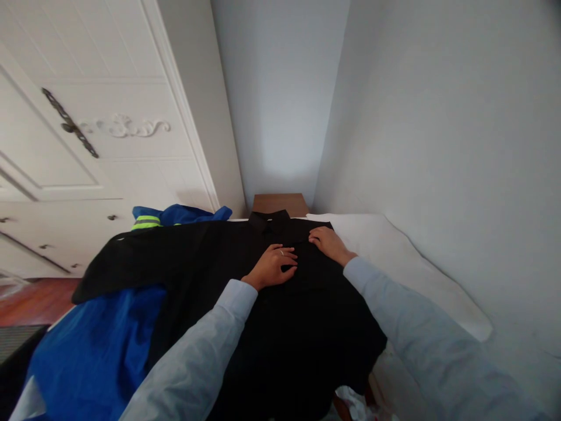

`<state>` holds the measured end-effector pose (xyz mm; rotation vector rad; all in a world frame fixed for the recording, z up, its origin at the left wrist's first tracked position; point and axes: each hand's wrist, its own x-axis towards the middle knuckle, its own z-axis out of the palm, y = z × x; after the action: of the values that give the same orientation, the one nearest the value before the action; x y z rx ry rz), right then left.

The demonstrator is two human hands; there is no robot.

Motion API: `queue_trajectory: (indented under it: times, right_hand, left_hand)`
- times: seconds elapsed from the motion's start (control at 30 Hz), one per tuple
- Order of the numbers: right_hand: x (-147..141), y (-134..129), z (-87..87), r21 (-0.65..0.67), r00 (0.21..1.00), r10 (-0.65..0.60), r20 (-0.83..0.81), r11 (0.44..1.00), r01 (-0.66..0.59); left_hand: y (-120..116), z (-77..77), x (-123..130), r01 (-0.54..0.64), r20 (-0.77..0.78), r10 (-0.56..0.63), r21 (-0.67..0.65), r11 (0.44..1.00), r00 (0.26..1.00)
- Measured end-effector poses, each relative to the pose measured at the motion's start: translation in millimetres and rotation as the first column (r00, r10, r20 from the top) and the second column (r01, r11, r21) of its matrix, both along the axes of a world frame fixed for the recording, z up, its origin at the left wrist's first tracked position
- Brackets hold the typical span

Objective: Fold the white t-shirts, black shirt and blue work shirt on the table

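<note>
A black collared shirt (272, 327) is spread over a padded surface, its collar (269, 219) at the far end. One sleeve (144, 254) stretches out to the left; on the right side no sleeve is spread out. Resting on the upper chest of the shirt, my left hand (274, 267) has its fingers loosely bent and apart, with a ring on one finger. Close to the right shoulder edge is my right hand (331, 242). Its fingers are curled onto the black cloth, and an edge of fabric runs between both hands.
Blue cloth (100, 345) lies under the left sleeve, and a blue garment with a yellow reflective band (146, 221) sits behind it. White padding (372, 234) extends right along the grey wall (438, 117). A white cabinet (123, 175) stands left; a brown wooden piece (280, 203) is in the corner.
</note>
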<state>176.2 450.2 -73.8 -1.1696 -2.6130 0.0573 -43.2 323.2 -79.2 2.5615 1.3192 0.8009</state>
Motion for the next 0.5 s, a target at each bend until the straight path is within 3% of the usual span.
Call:
queue_trajectory:
  times: [0.5]
  right_hand:
    - [0.7,1.1,5.9,0.131,0.985,-0.152,0.082,0.981,0.141]
  left_hand:
    - [-0.5,0.0,2.6,-0.011,-0.005,0.011,-0.027,1.0,1.0]
